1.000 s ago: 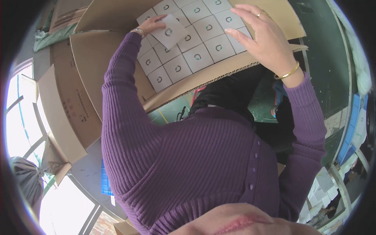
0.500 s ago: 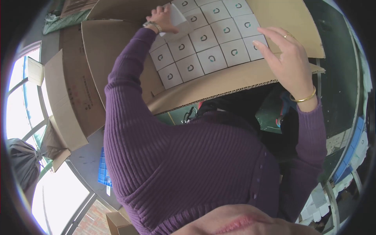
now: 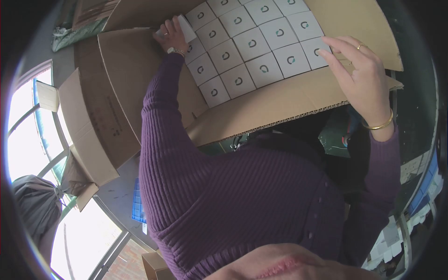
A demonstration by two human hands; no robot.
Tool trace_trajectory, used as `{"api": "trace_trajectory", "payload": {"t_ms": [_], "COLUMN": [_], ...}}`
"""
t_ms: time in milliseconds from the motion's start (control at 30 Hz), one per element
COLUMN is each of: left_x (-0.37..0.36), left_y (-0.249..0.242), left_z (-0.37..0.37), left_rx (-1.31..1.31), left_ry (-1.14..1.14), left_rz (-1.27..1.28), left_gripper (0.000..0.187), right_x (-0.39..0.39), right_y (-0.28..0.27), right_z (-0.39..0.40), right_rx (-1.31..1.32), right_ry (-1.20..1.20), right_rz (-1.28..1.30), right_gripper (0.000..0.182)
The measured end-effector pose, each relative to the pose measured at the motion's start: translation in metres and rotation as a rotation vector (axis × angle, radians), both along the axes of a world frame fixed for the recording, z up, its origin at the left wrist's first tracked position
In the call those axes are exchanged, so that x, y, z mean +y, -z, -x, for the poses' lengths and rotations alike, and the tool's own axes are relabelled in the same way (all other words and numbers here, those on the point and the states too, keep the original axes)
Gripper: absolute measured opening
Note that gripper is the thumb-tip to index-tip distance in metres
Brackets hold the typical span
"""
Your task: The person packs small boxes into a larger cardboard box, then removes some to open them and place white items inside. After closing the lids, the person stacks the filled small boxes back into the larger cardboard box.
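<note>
Rows of small white boxes [image 3: 252,43], each with a dark and green ring mark on top, fill a large open cardboard carton [image 3: 280,105]. My left hand [image 3: 171,36] reaches in along the carton's left wall, its fingers closed on a tilted white box [image 3: 187,30] at the edge of the rows. A ring and a watch show on that hand. Over the carton's right front corner, my right hand [image 3: 361,74] is open, thumb and forefinger apart. Its fingertips overlap the rightmost box of the near row in this view.
The carton's flaps [image 3: 123,74] stand folded outward, one on the left and one on the right. Another cardboard box [image 3: 88,130] is beside it on the left. A blue crate [image 3: 138,205] is on the floor, and a dark tied bag [image 3: 37,200] hangs at the far left.
My left hand has moved left with the white box, from over the rows to the carton's left wall. The right hand keeps its place by the right corner. The view has shifted slightly.
</note>
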State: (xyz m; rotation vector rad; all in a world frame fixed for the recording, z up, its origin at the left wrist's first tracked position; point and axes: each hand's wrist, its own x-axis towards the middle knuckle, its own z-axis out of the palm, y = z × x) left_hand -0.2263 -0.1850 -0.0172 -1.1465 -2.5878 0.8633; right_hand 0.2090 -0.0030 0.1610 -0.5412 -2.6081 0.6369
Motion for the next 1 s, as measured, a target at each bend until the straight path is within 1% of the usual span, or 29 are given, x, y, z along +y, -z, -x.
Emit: {"api": "trace_trajectory", "payload": {"t_ms": [133, 233, 333, 433, 533, 600, 700, 733, 833, 900, 933, 1000], "left_x": [-0.011, -0.011, -0.003, 0.001, -0.002, -0.014, -0.027, -0.03, -0.043, -0.066, -0.057, -0.035], "left_y": [0.029, 0.043, 0.039, 0.045, 0.066, 0.088, 0.109, 0.117, 0.144, 0.165, 0.168, 0.167], "left_z": [0.014, 0.033, 0.059, 0.085, 0.089, 0.087, 0.092, 0.097, 0.113, 0.102, 0.103, 0.097], "left_rx": [0.03, -0.01, -0.149, -0.337, -0.332, -0.254, -0.18, -0.167, -0.209, -0.246, -0.259, -0.482], "left_ry": [-0.008, -0.027, -0.015, -0.025, -0.017, 0.056, 0.162, 0.184, 0.257, 0.161, 0.154, -0.014], "left_rz": [-0.075, -0.14, -0.162, -0.129, -0.118, -0.194, -0.282, -0.299, -0.437, -0.558, -0.599, -0.515], "left_gripper": [0.114, 0.114, 0.113, 0.119, 0.121, 0.106, 0.091, 0.088, 0.081, 0.067, 0.064, 0.068], "right_x": [-0.001, -0.001, 0.0, 0.0, 0.0, -0.002, -0.003, -0.003, -0.001, -0.007, -0.005, -0.002], "right_y": [0.0, -0.001, 0.0, 0.0, -0.002, -0.002, -0.003, -0.002, 0.002, 0.003, 0.003, 0.004], "right_z": [0.002, 0.003, 0.001, 0.002, 0.003, 0.002, 0.001, 0.0, 0.0, 0.0, 0.0, -0.003], "right_rx": [-0.004, 0.013, 0.01, -0.009, -0.051, -0.049, -0.051, -0.052, 0.077, 0.038, 0.029, 0.077], "right_ry": [0.006, -0.003, -0.004, 0.007, 0.036, 0.038, 0.05, 0.053, 0.031, 0.03, 0.045, 0.04], "right_rz": [0.005, -0.005, -0.016, -0.004, 0.05, 0.042, 0.026, 0.024, -0.055, -0.02, -0.024, -0.087], "right_gripper": [0.019, 0.018, 0.019, 0.018, 0.019, 0.019, 0.018, 0.018, 0.018, 0.016, 0.016, 0.014]}}
